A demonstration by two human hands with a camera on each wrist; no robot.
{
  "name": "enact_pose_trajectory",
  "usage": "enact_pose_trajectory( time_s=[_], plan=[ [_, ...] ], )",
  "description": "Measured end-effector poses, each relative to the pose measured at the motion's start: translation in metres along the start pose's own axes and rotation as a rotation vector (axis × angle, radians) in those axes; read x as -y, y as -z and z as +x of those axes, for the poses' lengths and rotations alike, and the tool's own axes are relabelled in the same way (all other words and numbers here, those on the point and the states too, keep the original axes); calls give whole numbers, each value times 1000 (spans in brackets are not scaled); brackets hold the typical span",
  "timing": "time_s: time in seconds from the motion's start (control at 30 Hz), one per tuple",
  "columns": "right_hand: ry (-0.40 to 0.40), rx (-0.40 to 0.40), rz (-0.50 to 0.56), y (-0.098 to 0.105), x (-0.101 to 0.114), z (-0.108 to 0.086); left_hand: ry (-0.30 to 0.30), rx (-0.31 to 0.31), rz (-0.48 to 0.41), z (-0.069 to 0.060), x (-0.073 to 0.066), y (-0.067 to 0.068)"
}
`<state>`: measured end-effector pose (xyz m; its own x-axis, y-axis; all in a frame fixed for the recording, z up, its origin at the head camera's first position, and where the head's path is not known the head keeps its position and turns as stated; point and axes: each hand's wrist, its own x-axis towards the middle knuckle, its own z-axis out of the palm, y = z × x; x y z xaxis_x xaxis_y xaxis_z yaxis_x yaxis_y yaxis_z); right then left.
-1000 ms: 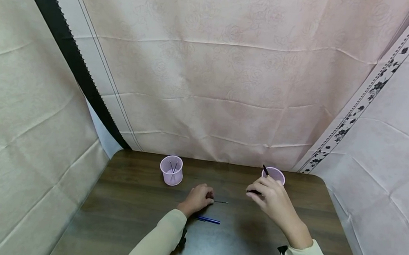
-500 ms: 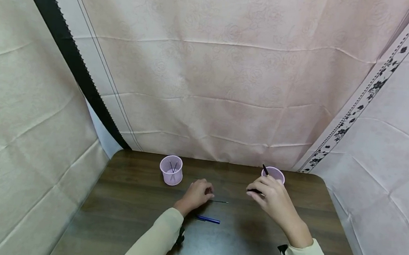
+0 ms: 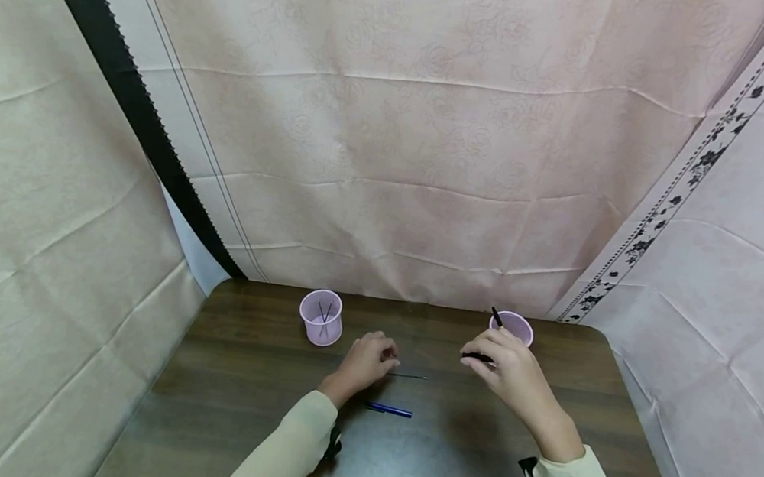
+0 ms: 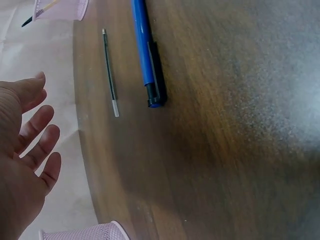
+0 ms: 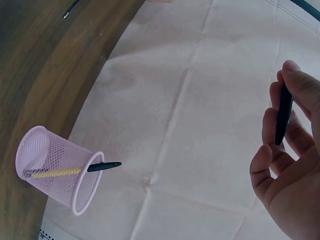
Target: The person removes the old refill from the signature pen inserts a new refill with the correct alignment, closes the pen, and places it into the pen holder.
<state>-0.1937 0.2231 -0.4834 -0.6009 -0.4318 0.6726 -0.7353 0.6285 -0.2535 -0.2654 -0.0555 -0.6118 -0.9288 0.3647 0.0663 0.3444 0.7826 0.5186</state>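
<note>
Loosely bent and holding nothing, my left hand (image 3: 363, 360) hovers over the table beside a thin dark pen refill (image 3: 408, 376). In the left wrist view the fingers are apart from that refill (image 4: 109, 72), which has a pale end. A blue pen barrel (image 3: 390, 410) with a dark clip lies just nearer to me. My right hand (image 3: 504, 365) is raised in front of the right-hand cup and pinches a short black tapered pen piece (image 5: 284, 112) between thumb and fingers. A yellow pen (image 5: 57, 173) with a black end leans inside the right pink mesh cup (image 5: 47, 192).
Another pink mesh cup (image 3: 319, 332) stands at the back left of the wooden table (image 3: 234, 409) with a couple of thin dark sticks inside. Pale cloth (image 3: 398, 140) hangs behind the table's far edge and along both sides.
My left hand has shifted left and slightly away from me, off the refill, so more of it shows. The right hand stays where it was, still pinching the black piece.
</note>
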Motion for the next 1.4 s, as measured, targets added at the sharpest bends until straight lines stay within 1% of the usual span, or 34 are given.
enact_pose_trajectory(
  time_s=[0.13, 0.37, 0.67, 0.77, 0.9, 1.03, 1.13, 1.3, 1.4],
  plan=[
    [-11, -13, 36, -1, 1, 0, -14, -12, -9, -3, -1, 4],
    [-38, -2, 115, -1, 0, 0, -50, -57, 2, -7, 0, 10],
    [-54, 0, 152, -3, -2, 0, -90, -116, -26, -13, 0, 19],
    [-64, 1, 169, -4, -2, 0, -99, -143, -32, -16, 0, 21],
    [-70, -6, 169, -5, -1, 0, -111, -201, -20, -21, 0, 25],
    [-77, -12, 162, -6, 0, 0, -112, -240, 17, -25, 0, 30],
    [-87, -10, 167, -7, 0, -1, -102, -249, 38, -28, -2, 36],
    [-87, -17, 171, -8, -1, -2, -80, -257, 38, -32, -4, 49],
    [-89, -23, 174, -9, -1, -1, -76, -279, 53, -34, -3, 57]
  ],
)
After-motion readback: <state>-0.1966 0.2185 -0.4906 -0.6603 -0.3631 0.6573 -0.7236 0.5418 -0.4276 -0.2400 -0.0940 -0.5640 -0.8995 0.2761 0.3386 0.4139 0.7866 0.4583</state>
